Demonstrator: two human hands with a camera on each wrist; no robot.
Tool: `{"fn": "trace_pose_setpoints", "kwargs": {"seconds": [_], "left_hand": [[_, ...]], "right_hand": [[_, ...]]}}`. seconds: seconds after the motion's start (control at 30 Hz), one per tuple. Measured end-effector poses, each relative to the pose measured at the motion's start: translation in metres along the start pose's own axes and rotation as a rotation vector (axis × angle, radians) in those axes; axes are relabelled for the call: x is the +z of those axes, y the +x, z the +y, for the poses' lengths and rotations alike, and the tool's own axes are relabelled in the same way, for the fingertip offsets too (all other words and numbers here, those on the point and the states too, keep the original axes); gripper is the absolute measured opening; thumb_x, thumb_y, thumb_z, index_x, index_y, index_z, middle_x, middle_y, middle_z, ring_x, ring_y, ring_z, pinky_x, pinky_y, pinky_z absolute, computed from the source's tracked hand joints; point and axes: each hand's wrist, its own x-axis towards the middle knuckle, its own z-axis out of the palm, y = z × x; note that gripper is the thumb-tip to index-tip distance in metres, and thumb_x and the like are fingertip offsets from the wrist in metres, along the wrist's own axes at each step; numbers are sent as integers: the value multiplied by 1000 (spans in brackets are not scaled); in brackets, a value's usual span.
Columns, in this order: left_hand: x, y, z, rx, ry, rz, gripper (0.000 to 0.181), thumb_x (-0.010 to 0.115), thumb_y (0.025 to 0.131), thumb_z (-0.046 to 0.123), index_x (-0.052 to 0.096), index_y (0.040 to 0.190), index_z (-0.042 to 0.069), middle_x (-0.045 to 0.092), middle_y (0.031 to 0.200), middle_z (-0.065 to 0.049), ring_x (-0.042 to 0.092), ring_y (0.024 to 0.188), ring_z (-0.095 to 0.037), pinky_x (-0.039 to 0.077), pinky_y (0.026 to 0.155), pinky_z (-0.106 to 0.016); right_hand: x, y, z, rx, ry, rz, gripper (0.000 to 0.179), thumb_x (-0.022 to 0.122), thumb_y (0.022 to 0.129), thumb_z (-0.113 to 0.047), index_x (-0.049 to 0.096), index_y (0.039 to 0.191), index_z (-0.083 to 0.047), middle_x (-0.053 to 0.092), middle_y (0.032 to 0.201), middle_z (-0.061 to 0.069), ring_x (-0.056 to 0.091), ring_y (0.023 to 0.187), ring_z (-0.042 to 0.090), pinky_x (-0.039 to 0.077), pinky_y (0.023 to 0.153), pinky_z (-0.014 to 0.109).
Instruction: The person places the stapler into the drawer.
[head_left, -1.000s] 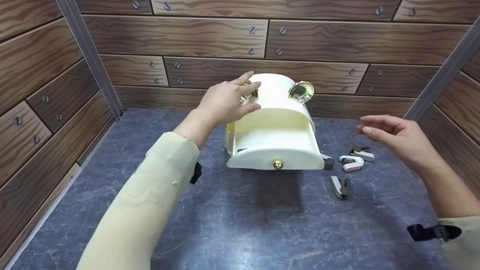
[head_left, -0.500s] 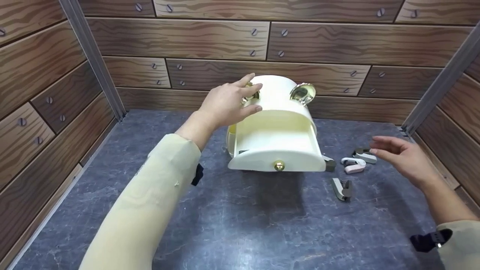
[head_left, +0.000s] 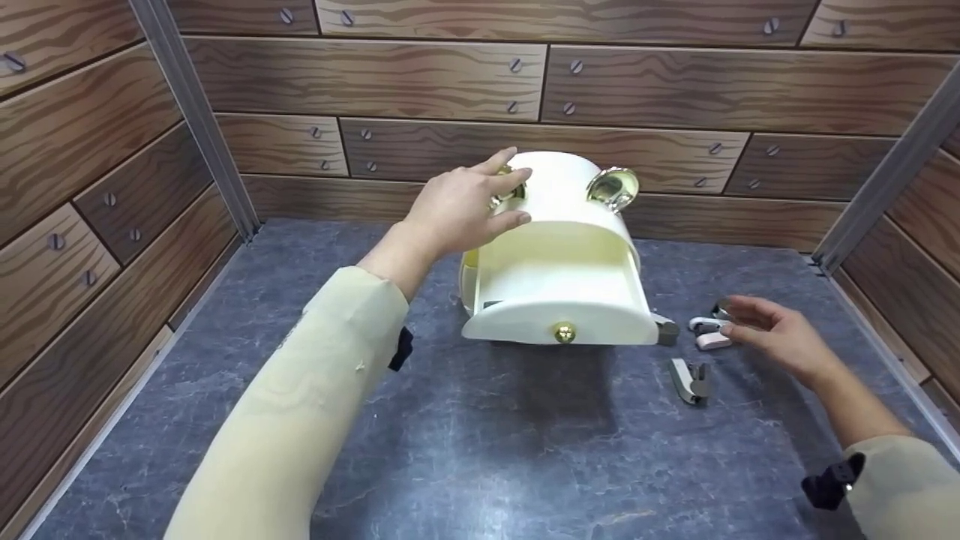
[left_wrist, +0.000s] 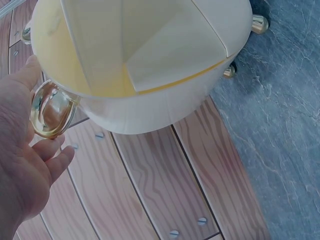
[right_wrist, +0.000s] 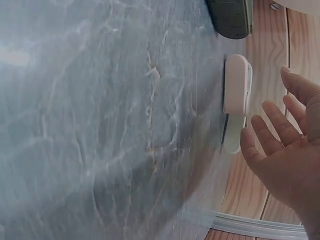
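A glossy white box (head_left: 559, 176) with round gold ears has its drawer (head_left: 517, 324) pulled out toward me, a gold knob (head_left: 565, 333) on the front. My left hand (head_left: 461, 206) rests over the left gold ear (left_wrist: 52, 109), fingers spread along the box top. Its ring and little fingers bend beneath the ear in the left wrist view. To the right, my right hand (head_left: 780, 341) hovers beside a pink-and-white mini stapler (right_wrist: 236, 85), fingers loosely bent and holding nothing. A dark mini stapler (head_left: 720, 309) is partly hidden behind those fingertips.
Another mini stapler (head_left: 691, 381), grey and white, lies nearer to me. One more dark-ended stapler (head_left: 666, 330) sits against the drawer's right side. Inside the drawer, a dark sliver (head_left: 491, 304) shows at the front left. Wood-patterned walls (head_left: 420, 79) enclose the marbled tabletop (head_left: 420, 435).
My right hand has come down and in toward the mini staplers, now overlapping the rear one. The left hand stays on the ear, and the drawer remains out.
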Motion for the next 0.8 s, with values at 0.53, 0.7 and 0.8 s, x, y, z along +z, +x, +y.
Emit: {"fn": "trace_pose_setpoints", "kwargs": {"seconds": [0.53,0.7,0.8], "left_hand": [[-1,0,1,-9,9,-3,67,56,106,60,42,165,33,23,176,3,57,137,-41,51,104,-54],[-1,0,1,-8,7,-3,67,56,105,60,42,165,33,23,176,3,58,137,-40,51,105,-54],[-1,0,1,-4,6,-5,67,56,106,60,42,165,33,22,176,3,57,138,-39,50,106,-54]], "right_hand": [[-5,-6,7,38,-62,-77,62,75,101,-16,50,149,13,60,139,36,61,100,-12,51,82,12],[-7,-11,5,72,-42,-100,64,77,100,-17,50,148,13,68,129,33,64,95,-7,55,79,17],[-7,-14,6,81,13,-106,59,77,99,-12,52,145,16,77,116,18,67,92,-3,56,77,19]]}}
